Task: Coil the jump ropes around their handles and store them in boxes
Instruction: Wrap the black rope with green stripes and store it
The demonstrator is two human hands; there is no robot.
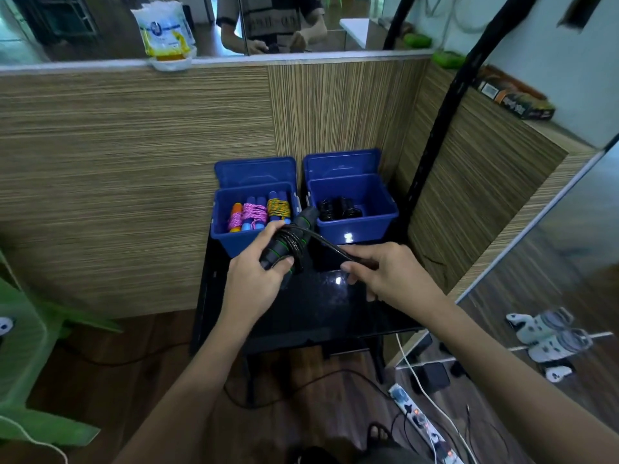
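Head view, frame centre: left hand [258, 279] grips black jump-rope handles [290, 244], partly coiled; right hand [378, 271] apparently pinches the rope [330, 244].

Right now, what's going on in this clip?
A person is winding a black jump rope around its paired green-ringed handles. The left hand grips the handles; the right hand pinches the loose rope end, drawn out to the side. Behind, on a black table, two open blue boxes wait: the left box holds coiled colourful ropes, the right box holds black ones.
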